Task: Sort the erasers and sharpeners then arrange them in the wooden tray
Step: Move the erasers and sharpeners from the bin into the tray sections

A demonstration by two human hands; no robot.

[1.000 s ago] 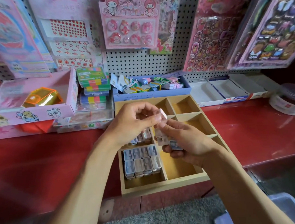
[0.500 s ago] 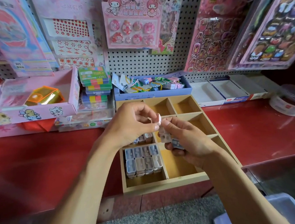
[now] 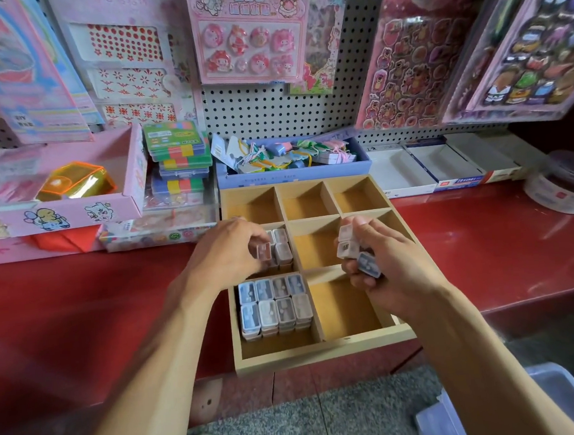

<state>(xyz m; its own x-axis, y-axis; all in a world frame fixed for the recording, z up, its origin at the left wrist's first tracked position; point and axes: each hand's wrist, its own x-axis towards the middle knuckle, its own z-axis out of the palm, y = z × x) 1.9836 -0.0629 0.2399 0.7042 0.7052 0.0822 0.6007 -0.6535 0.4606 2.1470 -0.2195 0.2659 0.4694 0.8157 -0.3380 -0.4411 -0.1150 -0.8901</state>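
A wooden tray [image 3: 323,350] with several compartments sits on the red counter. Its front-left compartment holds a neat block of small rectangular sharpeners [image 3: 274,305] in blue, pink and grey. My left hand [image 3: 228,252] reaches into the middle-left compartment and pinches one pinkish sharpener [image 3: 265,252] beside a few sharpeners standing there [image 3: 282,248]. My right hand [image 3: 385,264] hovers over the tray's right side and grips a small stack of sharpeners [image 3: 352,251], white ones on top and a blue one lowest.
A blue box of tagged trinkets [image 3: 291,163] stands behind the tray. A pink box [image 3: 53,187] and stacked colourful cases [image 3: 179,157] lie at the left, white open boxes [image 3: 423,172] and a round tub [image 3: 564,183] at the right. Sticker packs hang on the pegboard.
My left hand took a sharpener from the stack in my right hand and carried it down and left into the middle-left compartment. My right hand drifted slightly right.
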